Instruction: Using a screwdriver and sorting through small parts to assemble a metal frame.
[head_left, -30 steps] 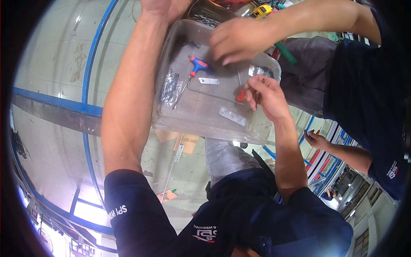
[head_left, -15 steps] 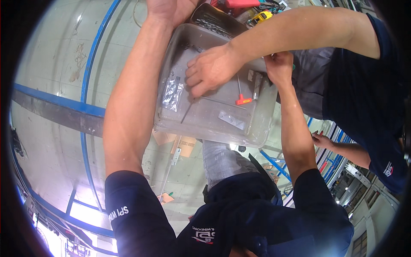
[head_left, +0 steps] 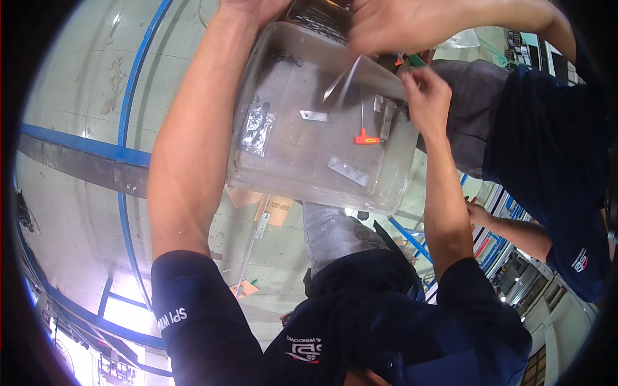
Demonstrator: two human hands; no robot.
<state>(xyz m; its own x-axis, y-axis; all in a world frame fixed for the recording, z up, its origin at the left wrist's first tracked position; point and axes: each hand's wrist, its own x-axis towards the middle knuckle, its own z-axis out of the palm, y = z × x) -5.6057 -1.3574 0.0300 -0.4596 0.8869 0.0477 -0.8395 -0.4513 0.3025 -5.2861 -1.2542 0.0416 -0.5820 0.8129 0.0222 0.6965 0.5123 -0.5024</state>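
Observation:
A translucent plastic tub (head_left: 309, 183) lies in front of me, its far side toward the top of the view. My right hand (head_left: 430, 96) is closed at its right rim, beside a green object (head_left: 415, 61). At the upper left corner is my left hand (head_left: 254, 9); the picture's top edge cuts off its fingers. Inside the tub are a red T-handle hex key (head_left: 367, 139), a clear bag of small parts (head_left: 257, 132) and flat metal plates (head_left: 347, 171). A co-worker's blurred hand (head_left: 393, 26) is over the far rim, with thin blurred strips below it.
A dark container of drill bits (head_left: 317, 24) adjoins the tub's far side. The co-worker's body (head_left: 541, 128) is close on the right, and another person's forearm (head_left: 515, 231) shows below it. Blue metal framing (head_left: 84, 149) runs along the left. Cardboard pieces (head_left: 278, 210) lie on the floor.
The co-worker's hand has lifted from inside the tub toward the far rim. The long thin rods have left the tub floor, and a small metal plate is now exposed there.

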